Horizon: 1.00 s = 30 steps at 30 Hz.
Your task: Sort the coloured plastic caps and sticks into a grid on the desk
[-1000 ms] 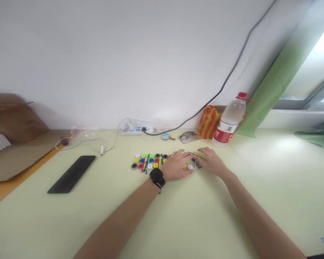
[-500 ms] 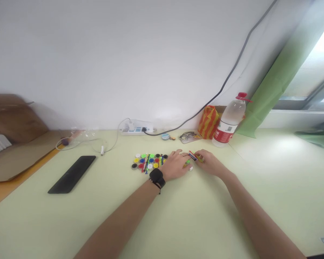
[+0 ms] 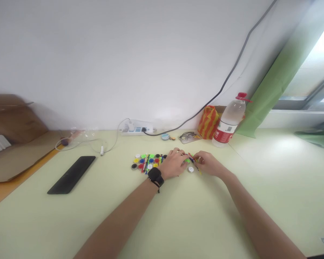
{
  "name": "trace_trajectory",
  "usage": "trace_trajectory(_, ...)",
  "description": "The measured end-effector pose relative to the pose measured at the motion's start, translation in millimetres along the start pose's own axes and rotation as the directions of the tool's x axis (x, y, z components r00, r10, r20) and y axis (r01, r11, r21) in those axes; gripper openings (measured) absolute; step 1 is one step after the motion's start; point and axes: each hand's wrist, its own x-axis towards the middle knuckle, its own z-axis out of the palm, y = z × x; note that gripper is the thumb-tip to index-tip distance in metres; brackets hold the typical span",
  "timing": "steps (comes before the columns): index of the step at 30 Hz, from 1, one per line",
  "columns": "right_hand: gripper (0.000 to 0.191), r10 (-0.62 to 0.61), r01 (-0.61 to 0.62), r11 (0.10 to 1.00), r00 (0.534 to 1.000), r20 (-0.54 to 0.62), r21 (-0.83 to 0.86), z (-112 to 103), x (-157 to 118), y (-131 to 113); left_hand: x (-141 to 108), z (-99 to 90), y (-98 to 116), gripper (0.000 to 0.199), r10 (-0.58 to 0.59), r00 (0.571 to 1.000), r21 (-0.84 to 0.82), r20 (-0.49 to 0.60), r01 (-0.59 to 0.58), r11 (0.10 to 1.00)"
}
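Small coloured discs (image 3: 142,161) lie in rows on the pale table, with thin coloured plastic sticks (image 3: 145,163) laid across them. My left hand (image 3: 174,162), with a ring and a black wristwatch (image 3: 155,176), rests over the right part of the rows and hides several discs. Its fingers are spread, and the tips reach close to the sticks at my right hand. Between its thumb and fingers my right hand (image 3: 206,163) pinches a small bunch of coloured sticks (image 3: 191,157), red, blue and yellow among them. A white disc (image 3: 190,169) lies just below, between both hands.
A black flat slab (image 3: 71,175) lies at the left, near a white cable (image 3: 102,150). Along the wall are a power strip (image 3: 137,130), glasses (image 3: 188,137), a striped bag (image 3: 208,122) and a large water bottle (image 3: 229,124). An opened cardboard box (image 3: 18,151) stands far left.
The sticks at my right hand have tilted, their lower ends now nearer me. My left hand has drawn slightly left, and the white disc between the hands shows more fully.
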Motion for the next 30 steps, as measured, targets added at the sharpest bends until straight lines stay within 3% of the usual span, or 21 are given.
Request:
trace_trajectory(10, 0.016, 0.024, -0.030, 0.985, 0.999, 0.039, 0.167, 2.0, -0.4, -11.0, -0.4, -16.2, -10.4, 0.046, -0.013, 1.000, -0.041, 0.004, 0.013, 0.999)
trace_trajectory(15, 0.017, 0.031, -0.038, 0.982, 0.999, 0.043, 0.187, -7.1, -3.3, -11.6, 0.7, -19.3, -16.4, 0.040, -0.026, 0.999, -0.077, 0.030, 0.029, 0.997)
trace_trajectory(19, 0.016, -0.061, 0.043, 0.987, 0.992, 0.110, 0.155, -18.8, -8.9, -17.2, 1.2, -19.5, -20.2, 0.033, -0.004, 1.000, -0.083, 0.027, 0.006, 0.996)
trace_trajectory(23, 0.023, -0.076, 0.055, 0.990, 0.984, 0.159, 0.133, -16.2, -10.6, -24.1, 1.0, -18.7, -21.6, 0.031, 0.003, 1.000, -0.076, 0.027, -0.001, 0.997)
trace_trajectory(30, 0.027, -0.045, 0.042, 0.992, 0.999, 0.027, 0.123, -3.7, -2.5, -15.9, 1.4, -22.7, -22.6, 0.032, -0.002, 0.999, -0.100, 0.032, 0.006, 0.995)
